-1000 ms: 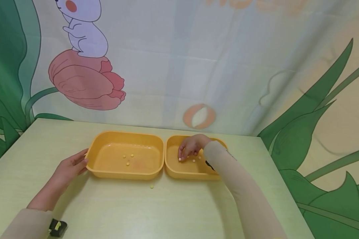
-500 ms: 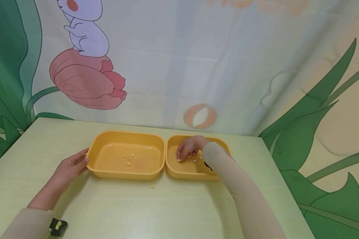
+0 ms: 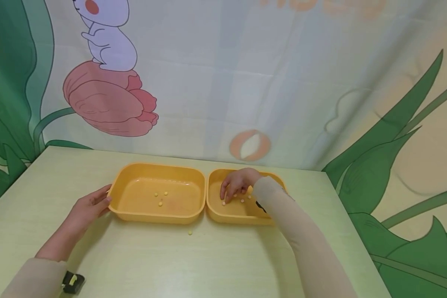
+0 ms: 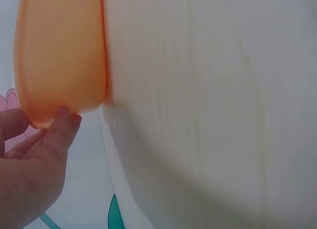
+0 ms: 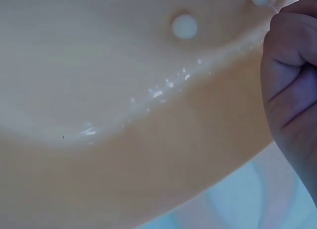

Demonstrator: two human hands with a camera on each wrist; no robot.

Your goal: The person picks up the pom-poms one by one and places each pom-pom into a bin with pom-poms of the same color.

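Note:
My left hand (image 3: 91,209) grips the outer end of the larger yellow plastic tray (image 3: 157,218). In the left wrist view its fingertips lie against the tray's outer wall (image 4: 64,50). Several small yellow beads, such as one (image 3: 160,204), lie on that tray's floor. My right hand (image 3: 238,184) reaches down into the smaller yellow tray (image 3: 242,219), thumb and forefinger slightly parted. A small pale bead (image 3: 223,203) sits just below those fingertips, seemingly on the floor. More pale beads (image 3: 242,201) lie near the hand. The right wrist view shows one pale bead (image 5: 184,27); the fingertips are mostly cut off there.
Both trays stand side by side at the back of the pale table (image 3: 178,265). One loose yellow bead (image 3: 190,232) lies in front of them. A printed cloth (image 3: 193,82) hangs close behind. My right forearm hides part of the smaller tray.
The right fingertips had the pale bead between them; now they have parted and the bead lies slightly nearer to me, below them. The left hand has kept its place.

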